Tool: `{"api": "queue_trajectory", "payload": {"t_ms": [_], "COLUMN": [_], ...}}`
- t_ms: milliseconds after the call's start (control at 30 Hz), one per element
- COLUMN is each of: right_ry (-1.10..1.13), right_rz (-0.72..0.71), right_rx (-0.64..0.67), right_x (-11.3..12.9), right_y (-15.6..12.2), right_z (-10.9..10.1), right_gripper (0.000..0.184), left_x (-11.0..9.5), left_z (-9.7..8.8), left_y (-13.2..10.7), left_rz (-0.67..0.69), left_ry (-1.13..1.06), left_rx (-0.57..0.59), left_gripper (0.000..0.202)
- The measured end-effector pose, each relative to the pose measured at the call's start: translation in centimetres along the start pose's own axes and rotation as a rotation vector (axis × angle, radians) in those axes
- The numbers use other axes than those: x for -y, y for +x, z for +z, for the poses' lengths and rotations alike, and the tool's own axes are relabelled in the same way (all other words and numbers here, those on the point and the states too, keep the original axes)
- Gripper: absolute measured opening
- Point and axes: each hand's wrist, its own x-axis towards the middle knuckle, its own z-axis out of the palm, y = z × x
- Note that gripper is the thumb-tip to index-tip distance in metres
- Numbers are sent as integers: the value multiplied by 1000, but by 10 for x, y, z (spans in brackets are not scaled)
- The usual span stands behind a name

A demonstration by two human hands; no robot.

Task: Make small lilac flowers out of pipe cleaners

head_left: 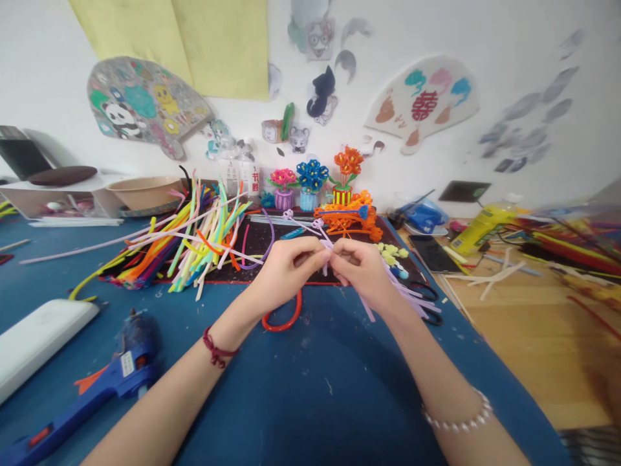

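Note:
Close together at the middle of the view, my left hand (pixel 294 262) and my right hand (pixel 361 268) both pinch a lilac pipe cleaner (pixel 326 244). Its exact shape between the fingertips is partly hidden. Just beyond my fingers lie lilac pipe cleaners with curled ends (pixel 317 224). More lilac lengths (pixel 405 291) stick out beside and behind my right hand. Under my left wrist a red loop (pixel 283 327) lies on the table, its upper part covered by the hand. Pale yellow pipe-cleaner pieces (pixel 392 252) are right of my right hand.
Bundles of coloured pipe cleaners (pixel 208 239) lie at left. A blue glue gun (pixel 121 375) and a white box-like object (pixel 43 340) are nearer. Pipe-cleaner flower pots (pixel 310 199) and orange flowers (pixel 356 217) stand behind. Black scissors handles (pixel 431 317), a phone (pixel 434 254) and a yellow bottle (pixel 485 226) are at right.

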Motion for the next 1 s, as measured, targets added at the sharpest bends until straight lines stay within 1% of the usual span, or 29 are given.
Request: {"api": "queue_trajectory", "payload": {"t_ms": [133, 233, 467, 567, 700, 833, 1000], "right_ry": [27, 92, 129, 165, 197, 179, 143], "right_rz": [24, 51, 59, 55, 37, 24, 12], "right_rx": [26, 37, 85, 95, 72, 68, 79], "right_x": [-1, -2, -4, -6, -8, -9, -7], "right_y": [1, 1, 2, 2, 3, 3, 2], "right_z": [-4, -5, -7, -8, -9, -9, -9], "right_gripper": [14, 13, 14, 14, 13, 13, 12], "left_x": [4, 3, -2, -1, 0, 0, 0], "left_z": [-3, -3, 5, 5, 2, 3, 6], "left_y": [0, 0, -1, -1, 0, -1, -3], "left_rz": [-57, -66, -148, -203, -274, -309, -291], "left_ry": [-93, -144, -276, -361, -483, -584, -565], "left_rx": [70, 92, 29, 28, 16, 3, 0], "left_gripper": [36, 36, 39, 39, 35, 31, 31]}}
